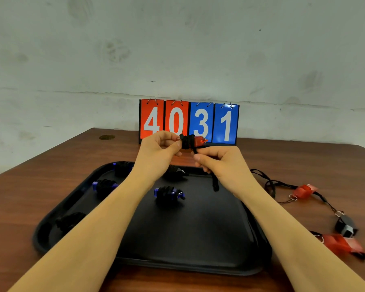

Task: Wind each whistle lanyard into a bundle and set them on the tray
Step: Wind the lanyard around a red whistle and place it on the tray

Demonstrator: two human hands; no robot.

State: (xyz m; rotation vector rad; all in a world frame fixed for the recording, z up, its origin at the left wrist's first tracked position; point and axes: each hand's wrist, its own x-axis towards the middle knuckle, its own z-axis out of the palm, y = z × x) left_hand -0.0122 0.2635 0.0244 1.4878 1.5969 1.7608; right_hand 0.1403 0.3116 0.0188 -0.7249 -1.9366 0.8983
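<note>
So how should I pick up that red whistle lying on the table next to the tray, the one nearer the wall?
Pinch the red whistle by its hard plastic body, coming down from above with your right hand, which is nearer. It lies flat on the table, so its two long sides are free for fingers. Avoid grabbing the thin black cord; it is loose and would probably leave the whistle dangling.

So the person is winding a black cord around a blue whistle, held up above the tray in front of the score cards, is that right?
Not quite: the whistle being wound is red, not blue, as the head view shows. The blue ones already lie bundled on the tray. The rest holds: the left hand and right hand wind the black cord before the score cards.
</note>
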